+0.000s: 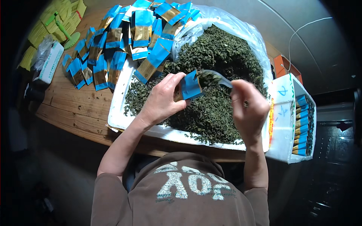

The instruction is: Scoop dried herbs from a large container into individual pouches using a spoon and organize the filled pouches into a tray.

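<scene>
Fingers and thumb of my left hand (164, 97) are closed around a blue and gold packet (191, 85), its mouth tilted to the right. My right hand (249, 106), slightly blurred, grips a translucent scoop (224, 80) by its end. Dried green leaves (209, 76) lie heaped on the scoop, right at the packet's mouth. Both hands are above a white foam box (172, 135) with a large mound of dried leaves (223, 50) in it. A clear plastic bag (256, 36) lines the back of the box.
Many blue and gold packets (141, 28) are piled at the back left, some on the box's edge. A second foam box (282, 113) at the right holds a row of packets (301, 127). Yellow paper stacks (65, 19), a green stand (72, 41) and a white carton (51, 62) sit left on the wooden table (70, 104).
</scene>
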`<state>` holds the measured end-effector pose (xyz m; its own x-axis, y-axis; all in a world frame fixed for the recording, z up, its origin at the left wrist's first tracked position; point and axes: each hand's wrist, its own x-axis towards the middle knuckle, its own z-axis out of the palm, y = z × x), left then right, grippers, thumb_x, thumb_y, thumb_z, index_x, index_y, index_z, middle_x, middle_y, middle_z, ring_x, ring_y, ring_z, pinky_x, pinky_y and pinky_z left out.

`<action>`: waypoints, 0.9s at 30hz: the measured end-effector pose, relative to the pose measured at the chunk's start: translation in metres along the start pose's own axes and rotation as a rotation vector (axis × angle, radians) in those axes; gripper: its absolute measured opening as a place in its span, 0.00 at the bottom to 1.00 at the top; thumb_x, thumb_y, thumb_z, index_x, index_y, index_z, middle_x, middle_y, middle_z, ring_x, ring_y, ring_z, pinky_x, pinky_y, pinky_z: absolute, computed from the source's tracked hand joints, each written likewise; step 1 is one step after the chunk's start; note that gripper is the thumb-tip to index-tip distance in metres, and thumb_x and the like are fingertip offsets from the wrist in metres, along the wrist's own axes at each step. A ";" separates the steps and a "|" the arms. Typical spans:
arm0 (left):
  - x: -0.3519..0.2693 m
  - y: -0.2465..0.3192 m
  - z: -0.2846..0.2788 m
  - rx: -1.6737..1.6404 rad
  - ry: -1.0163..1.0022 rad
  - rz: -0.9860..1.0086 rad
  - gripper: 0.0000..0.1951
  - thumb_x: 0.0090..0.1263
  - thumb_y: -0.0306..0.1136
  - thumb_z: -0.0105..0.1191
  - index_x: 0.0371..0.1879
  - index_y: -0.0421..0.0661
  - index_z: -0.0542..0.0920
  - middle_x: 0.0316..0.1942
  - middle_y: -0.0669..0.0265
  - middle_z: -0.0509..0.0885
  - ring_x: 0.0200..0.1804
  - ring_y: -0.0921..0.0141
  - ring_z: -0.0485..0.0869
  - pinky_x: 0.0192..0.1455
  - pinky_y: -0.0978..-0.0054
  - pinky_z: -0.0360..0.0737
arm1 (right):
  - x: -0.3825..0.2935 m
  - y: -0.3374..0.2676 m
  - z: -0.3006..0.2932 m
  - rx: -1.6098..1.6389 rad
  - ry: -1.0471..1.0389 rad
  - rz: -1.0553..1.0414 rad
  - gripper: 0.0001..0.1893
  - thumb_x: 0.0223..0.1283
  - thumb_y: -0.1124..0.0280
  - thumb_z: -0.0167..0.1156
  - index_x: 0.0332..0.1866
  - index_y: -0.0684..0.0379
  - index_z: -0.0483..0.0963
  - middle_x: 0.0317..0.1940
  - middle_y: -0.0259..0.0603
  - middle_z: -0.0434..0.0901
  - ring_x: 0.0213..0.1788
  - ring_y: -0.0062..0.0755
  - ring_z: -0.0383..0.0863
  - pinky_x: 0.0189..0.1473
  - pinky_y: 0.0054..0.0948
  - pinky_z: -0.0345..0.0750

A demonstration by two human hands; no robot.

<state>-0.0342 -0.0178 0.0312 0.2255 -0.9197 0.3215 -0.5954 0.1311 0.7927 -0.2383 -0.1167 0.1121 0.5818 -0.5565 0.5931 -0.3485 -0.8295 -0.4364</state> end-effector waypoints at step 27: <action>-0.014 -0.010 -0.032 0.464 -0.016 -0.004 0.29 0.53 0.25 0.59 0.59 0.43 0.73 0.44 0.55 0.78 0.45 0.52 0.83 0.46 0.58 0.83 | -0.030 0.053 0.021 -0.081 -0.001 0.233 0.06 0.61 0.81 0.61 0.41 0.65 0.81 0.27 0.44 0.84 0.25 0.27 0.83 0.29 0.26 0.78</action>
<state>-0.0066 0.0057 0.0358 0.2187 -0.9259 0.3081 -0.8777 -0.0487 0.4766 -0.2587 -0.1424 0.0569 0.4796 -0.7333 0.4819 -0.5314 -0.6798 -0.5055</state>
